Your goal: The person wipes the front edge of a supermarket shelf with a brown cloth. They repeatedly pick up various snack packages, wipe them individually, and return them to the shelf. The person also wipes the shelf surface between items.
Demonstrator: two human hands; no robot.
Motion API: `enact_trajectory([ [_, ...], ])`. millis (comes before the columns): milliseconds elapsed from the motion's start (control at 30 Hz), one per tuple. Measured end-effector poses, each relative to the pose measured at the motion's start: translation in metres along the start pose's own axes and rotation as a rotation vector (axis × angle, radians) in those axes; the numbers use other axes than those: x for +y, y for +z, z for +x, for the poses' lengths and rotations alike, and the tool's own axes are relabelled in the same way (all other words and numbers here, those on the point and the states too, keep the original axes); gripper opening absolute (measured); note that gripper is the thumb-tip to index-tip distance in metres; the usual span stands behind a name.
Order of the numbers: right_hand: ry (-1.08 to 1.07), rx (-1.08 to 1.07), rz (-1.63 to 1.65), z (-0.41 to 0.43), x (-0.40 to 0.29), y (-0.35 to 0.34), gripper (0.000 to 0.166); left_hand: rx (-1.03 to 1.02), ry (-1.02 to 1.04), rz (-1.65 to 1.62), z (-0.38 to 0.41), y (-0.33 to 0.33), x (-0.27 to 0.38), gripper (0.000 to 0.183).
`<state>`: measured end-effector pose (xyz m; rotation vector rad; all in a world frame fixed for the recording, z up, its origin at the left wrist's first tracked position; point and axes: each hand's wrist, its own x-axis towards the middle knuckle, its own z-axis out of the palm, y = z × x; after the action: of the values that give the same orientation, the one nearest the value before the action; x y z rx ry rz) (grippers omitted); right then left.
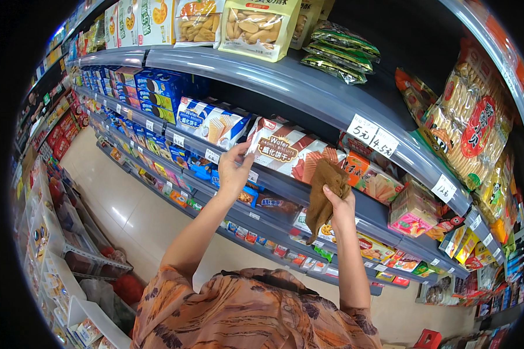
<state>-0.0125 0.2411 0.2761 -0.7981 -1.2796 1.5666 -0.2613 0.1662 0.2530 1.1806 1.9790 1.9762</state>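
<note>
My left hand (236, 168) reaches to the shelf, its fingertips at the left end of a brown-and-white wafer biscuit pack (284, 150). Whether the fingers grip the pack or only touch it, I cannot tell. A brown cloth (325, 192) hangs bunched in my right hand (341, 205), in front of the right end of that pack. Left of the brown pack lies a blue-and-white wafer biscuit pack (212, 122). An orange wafer pack (371, 176) is to the right, partly behind the cloth.
Above the wafers runs a shelf edge (262, 78) with price tags, holding bagged biscuits (255, 28). Blue biscuit boxes (157, 94) stand at the left. Lower shelves carry more packets. Across the tiled aisle (113, 192) stand clear bins (87, 318) of packaged goods.
</note>
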Motion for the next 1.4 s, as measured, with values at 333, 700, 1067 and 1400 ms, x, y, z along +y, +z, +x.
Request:
enact_trajectory([
  [333,-0.117,0.053,-0.021,-0.043,-0.015,-0.025,0.034,-0.163,-0.290,-0.830,-0.035,0.000,0.039,0.056],
  [700,-0.204,0.111,0.018,-0.073,-0.045,-0.049,0.029,-0.483,-0.607,-0.994,-0.056,0.000,0.063,0.044],
  [1067,-0.128,0.188,-0.136,-0.097,-0.032,-0.071,0.027,-0.487,-0.797,-0.992,-0.086,0.006,0.047,0.047],
  [1400,-0.115,0.269,-0.095,-0.105,-0.036,-0.065,0.029,-0.559,-0.761,-1.040,-0.092,0.002,0.048,0.056],
])
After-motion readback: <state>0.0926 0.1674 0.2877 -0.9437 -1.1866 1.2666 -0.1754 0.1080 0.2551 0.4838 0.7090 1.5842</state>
